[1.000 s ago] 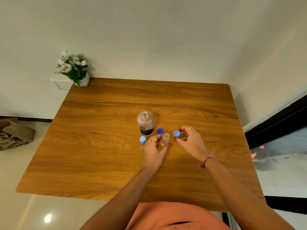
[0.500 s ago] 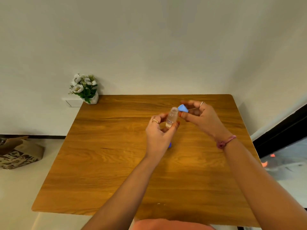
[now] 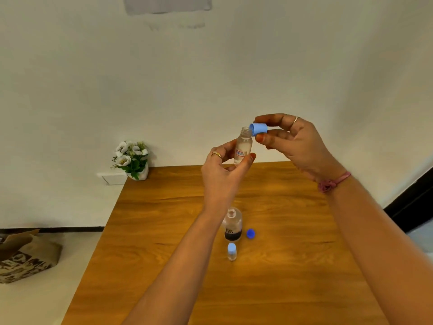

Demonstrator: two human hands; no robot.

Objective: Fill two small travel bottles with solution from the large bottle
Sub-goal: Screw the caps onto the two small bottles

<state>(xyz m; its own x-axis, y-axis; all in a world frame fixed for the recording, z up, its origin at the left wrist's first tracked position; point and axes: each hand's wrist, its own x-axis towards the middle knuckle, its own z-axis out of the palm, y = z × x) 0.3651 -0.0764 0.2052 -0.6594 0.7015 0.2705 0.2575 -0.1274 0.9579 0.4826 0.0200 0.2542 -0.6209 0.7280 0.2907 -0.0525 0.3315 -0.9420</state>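
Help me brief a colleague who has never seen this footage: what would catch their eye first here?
First, the two raised hands at centre: the left hand holds a small open travel bottle upright, while the right hand pinches its light blue cap right beside the neck. Below them on the wooden table stand the uncapped large bottle, a dark blue cap to its right, and a second, capped small bottle.

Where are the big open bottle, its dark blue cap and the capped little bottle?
Large clear open bottle (image 3: pixel 232 225), head view, shoulder.
Dark blue round cap (image 3: pixel 250 233), head view, top.
Small capped clear bottle (image 3: pixel 231 251), head view, neck.
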